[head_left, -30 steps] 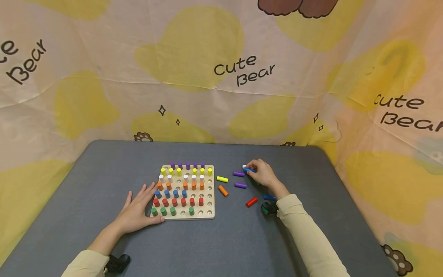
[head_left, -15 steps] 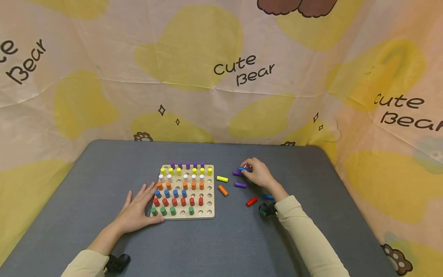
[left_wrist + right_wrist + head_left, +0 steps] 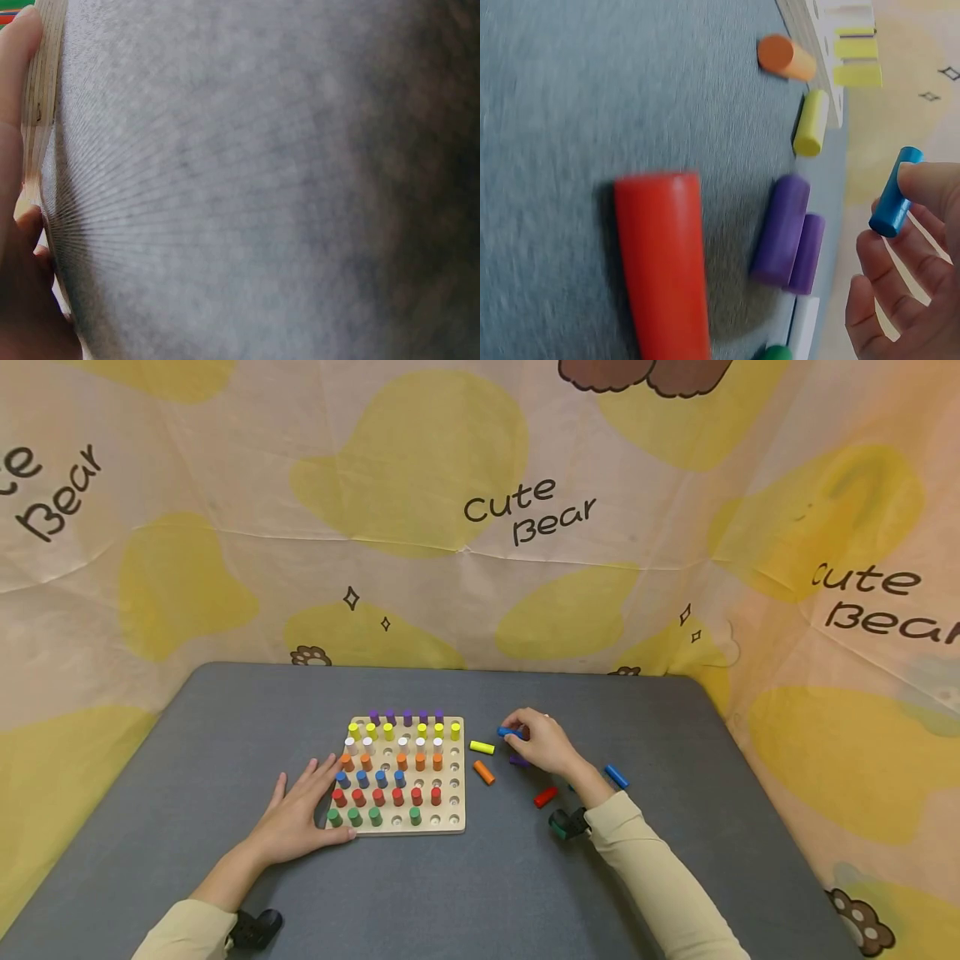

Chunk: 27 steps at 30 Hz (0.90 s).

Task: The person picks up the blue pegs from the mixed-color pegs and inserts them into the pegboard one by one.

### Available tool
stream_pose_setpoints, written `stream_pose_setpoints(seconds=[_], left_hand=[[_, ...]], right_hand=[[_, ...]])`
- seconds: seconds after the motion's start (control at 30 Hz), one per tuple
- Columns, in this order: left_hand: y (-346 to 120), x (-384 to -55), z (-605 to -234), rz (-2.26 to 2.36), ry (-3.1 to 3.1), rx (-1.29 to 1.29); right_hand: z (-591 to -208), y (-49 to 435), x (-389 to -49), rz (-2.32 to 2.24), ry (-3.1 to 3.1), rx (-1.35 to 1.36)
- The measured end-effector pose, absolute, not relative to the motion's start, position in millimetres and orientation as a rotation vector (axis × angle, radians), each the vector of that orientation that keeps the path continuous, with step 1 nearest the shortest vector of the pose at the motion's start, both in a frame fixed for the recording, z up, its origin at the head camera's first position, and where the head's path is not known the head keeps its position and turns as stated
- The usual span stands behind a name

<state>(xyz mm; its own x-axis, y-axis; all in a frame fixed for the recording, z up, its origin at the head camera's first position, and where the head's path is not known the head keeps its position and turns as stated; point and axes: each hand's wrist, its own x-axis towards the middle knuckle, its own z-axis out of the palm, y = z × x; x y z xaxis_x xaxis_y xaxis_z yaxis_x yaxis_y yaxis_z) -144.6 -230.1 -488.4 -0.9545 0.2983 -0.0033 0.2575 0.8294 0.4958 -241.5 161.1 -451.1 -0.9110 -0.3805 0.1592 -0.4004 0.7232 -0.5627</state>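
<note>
A wooden pegboard [image 3: 459, 777] lies mid-table, with rows of purple, yellow, white, orange, blue, red and green pegs and some bare holes. My left hand [image 3: 296, 818] rests along its left side, fingers spread, thumb at the near left corner. Between thumb and fingers my right hand [image 3: 546, 741] pinches a blue peg [image 3: 895, 192], raised off the table to the right of the board. Below that hand lie two purple pegs [image 3: 781, 229], seen side by side in the right wrist view. A yellow peg [image 3: 482, 747] and an orange peg [image 3: 483, 772] lie by the board's right edge.
A red peg [image 3: 545, 797] lies near the right wrist. Another blue peg [image 3: 617, 777] lies beyond the forearm. In the right wrist view, a white peg [image 3: 803, 330] and a green peg [image 3: 775, 353] show at the bottom. A patterned cloth [image 3: 420, 468] hangs behind the table.
My right hand has moved left toward the board, carrying the blue peg. The loose blue peg by the right wrist now shows on the forearm's far side. The left hand has stayed put.
</note>
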Motion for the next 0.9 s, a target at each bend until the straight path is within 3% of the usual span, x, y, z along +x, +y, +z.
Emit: stream_pose_setpoints(seconds=[0.9], left_hand=[[-230.1, -144.4, -488.3, 0.785, 2.93, 0.454]], right_hand=[[-444.1, 107.9, -218.3, 1.098, -2.867, 0.899]])
